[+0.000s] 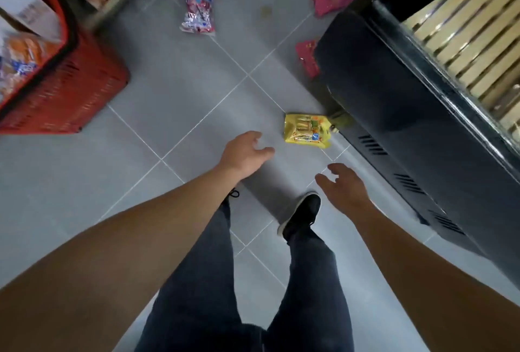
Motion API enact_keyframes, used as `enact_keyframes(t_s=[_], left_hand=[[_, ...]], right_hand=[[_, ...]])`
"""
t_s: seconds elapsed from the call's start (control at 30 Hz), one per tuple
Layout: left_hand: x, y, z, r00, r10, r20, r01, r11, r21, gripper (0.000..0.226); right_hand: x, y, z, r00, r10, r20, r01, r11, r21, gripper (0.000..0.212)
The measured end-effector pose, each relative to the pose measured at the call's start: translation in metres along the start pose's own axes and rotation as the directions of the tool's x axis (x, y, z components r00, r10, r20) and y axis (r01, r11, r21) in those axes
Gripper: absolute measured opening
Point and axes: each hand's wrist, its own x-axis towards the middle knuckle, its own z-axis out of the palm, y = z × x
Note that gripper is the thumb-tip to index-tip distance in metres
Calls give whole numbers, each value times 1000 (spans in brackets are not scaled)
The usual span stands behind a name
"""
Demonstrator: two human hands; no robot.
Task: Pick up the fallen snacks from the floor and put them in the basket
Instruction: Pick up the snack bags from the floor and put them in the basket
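While both hands, the left hand (244, 152) and the right hand (342, 184), are being held empty with fingers loosely spread at centre frame, the nearest yellow packet (306, 131) is best being taken by its free left edge, since its right end is lying against the dark cabinet (394, 104). Its long axis is running roughly left-right. Farther packets are lying toward the top; the red basket (70, 90) is standing at upper left.
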Motion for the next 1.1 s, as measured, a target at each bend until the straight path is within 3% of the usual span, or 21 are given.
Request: enact_keyframes(t_s=[0.2, 0.5, 0.6, 0.73, 0.87, 0.93, 1.0, 1.1], left_hand=[[68, -26, 74, 999, -37, -33, 34, 995, -92, 64], [246, -72, 155, 994, 105, 8, -105, 994, 26, 66], [313, -80, 173, 984, 178, 3, -178, 978, 106, 58], [389, -83, 194, 973, 230, -11, -226, 964, 137, 52], [444, -94, 215, 962, 273, 29, -273, 941, 198, 70], [461, -102, 221, 958, 277, 66, -285, 918, 274, 56], [478, -112, 224, 948, 306, 93, -319, 879, 355, 43], [490, -128, 222, 951, 302, 65, -306, 890, 338, 49]], right_hand=[[100, 45, 25, 997, -50, 52, 54, 996, -77, 55], [300, 91, 100, 989, -148, 28, 151, 962, -226, 70], [373, 103, 121, 976, -216, 41, 218, 931, -294, 75], [447, 108, 145, 952, -300, 64, 293, 825, -483, 93], [494, 113, 164, 945, -310, 105, 302, 702, -644, 107], [507, 120, 172, 940, -325, 100, 299, 650, -699, 111], [516, 127, 182, 920, -389, 50, 302, 619, -725, 111], [525, 136, 193, 845, -533, 44, 381, 542, -749, 97]])
